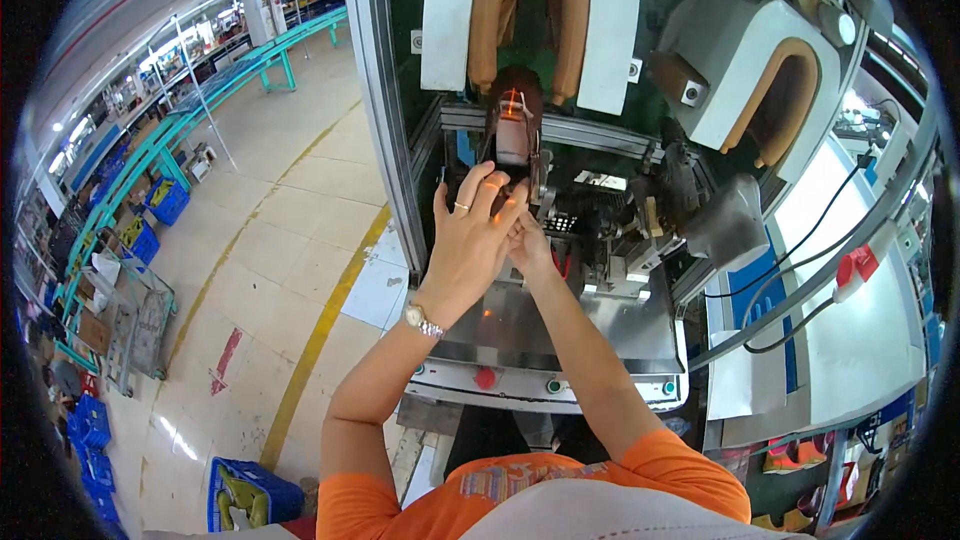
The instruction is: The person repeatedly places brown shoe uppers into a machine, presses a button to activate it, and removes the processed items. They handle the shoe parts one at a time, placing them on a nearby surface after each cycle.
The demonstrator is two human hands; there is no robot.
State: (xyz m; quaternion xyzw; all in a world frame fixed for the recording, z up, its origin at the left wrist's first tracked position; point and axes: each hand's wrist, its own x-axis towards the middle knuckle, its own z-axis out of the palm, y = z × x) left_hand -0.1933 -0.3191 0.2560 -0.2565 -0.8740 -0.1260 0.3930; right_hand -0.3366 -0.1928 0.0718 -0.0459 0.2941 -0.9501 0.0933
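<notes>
A dark shoe upper [513, 140] sits on the machine's form in the upper middle, with glowing orange light lines across its top. At its near end, my left hand [472, 230] has its fingers bent over the edge, gripping it from above. Beside and partly beneath it, my right hand [526, 242] has curled fingers at the same near edge; its fingertips are partly hidden by the left hand. Right above the upper stands a white machine head [450, 35] with a brown U-shaped pad [575, 30].
A second white head [735, 60] with a brown pad stands at the right, near a grey rounded form [735, 225]. The metal bench [630, 330] has a red button [485, 378] on its front. A cable hose [790, 290] curves at right. A blue crate [255, 495] stands on the floor at left.
</notes>
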